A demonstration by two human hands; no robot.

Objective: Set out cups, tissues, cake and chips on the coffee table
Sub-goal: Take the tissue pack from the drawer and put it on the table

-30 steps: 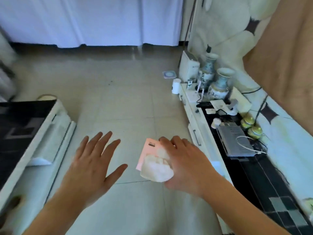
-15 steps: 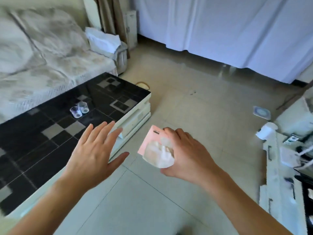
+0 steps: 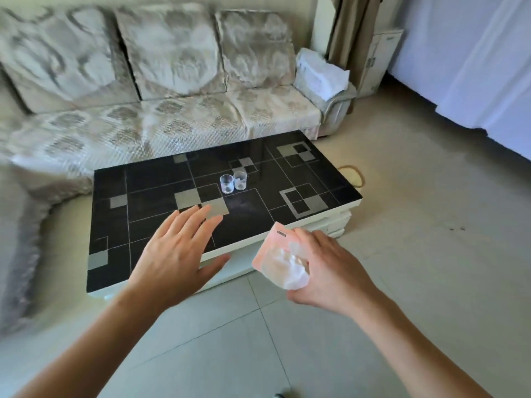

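Observation:
A low coffee table (image 3: pixel 287 168) with a black patterned glass top stands before me. Two small clear cups (image 3: pixel 233 182) sit side by side near its middle. My right hand (image 3: pixel 327 268) is shut on a pink tissue pack (image 3: pixel 275 254) with white tissue showing at its front, held just off the table's near right edge. My left hand (image 3: pixel 178 254) hovers flat and open over the table's near edge, holding nothing.
A pale patterned sofa (image 3: pixel 172 110) runs behind the table, with a folded white cloth (image 3: pixel 321 73) on its right arm. White curtains (image 3: pixel 474 53) hang at the right. A tan ring-shaped object (image 3: pixel 353 175) lies on the tiled floor by the table's right end.
My view has swung left from the TV cabinet to the coffee table and sofa. Both hands have come closer to the table, the right still holding the tissue pack.

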